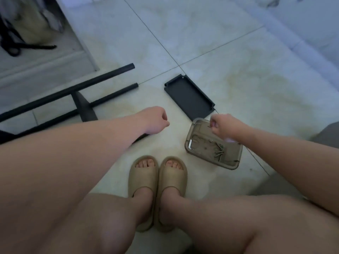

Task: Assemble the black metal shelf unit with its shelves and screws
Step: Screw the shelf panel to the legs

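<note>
Where the right hand [222, 126] hangs, screws [219, 150] lie just beside.

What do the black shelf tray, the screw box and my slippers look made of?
The black shelf tray looks like matte painted metal, with thin folded-up edges. The box is probably plastic: brownish, translucent, slightly glossy. The slippers look like soft moulded foam or rubber, matte beige, thick, seamless.

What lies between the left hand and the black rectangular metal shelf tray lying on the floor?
Nothing: in the head view only bare pale floor tile separates the left hand from the black rectangular metal shelf tray.
</note>
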Tool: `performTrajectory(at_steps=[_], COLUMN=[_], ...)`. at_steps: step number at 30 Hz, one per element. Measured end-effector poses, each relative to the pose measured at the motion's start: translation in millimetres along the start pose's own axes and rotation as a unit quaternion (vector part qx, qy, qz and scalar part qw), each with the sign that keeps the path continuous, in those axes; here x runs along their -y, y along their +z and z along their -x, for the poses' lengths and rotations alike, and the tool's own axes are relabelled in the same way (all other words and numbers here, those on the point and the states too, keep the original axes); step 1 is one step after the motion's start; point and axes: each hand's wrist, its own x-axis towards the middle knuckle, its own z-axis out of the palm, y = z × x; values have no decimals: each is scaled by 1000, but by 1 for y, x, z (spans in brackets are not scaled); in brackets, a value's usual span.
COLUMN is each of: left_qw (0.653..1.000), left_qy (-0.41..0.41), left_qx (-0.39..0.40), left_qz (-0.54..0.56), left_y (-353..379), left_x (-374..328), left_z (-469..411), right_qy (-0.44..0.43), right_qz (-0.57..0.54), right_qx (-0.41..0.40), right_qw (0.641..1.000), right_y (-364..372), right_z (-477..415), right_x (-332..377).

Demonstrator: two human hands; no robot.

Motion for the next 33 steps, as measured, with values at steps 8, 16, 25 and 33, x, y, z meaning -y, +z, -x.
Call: performTrajectory(at_steps=[8, 16, 25, 33], left_qw=[986, 965, 975, 988], left_qy=[-25, -82, -126, -149], left_qx=[-112, -158, -93, 8], left_qz=[123, 194, 160, 48], left_y=[-52, -67, -65, -35], left_x=[40, 113, 198, 267], left_z=[143, 212, 192, 117], right_qy=[-100, -168, -231, -219], right_qz=[-138, -211, -89, -71], right_qx=[-84, -15, 81, 157], right_qw=[982, 963, 966, 960], right_y=[-61, -37, -10, 29], right_z=[91, 116, 52, -33], right_x=[135, 249, 315, 327])
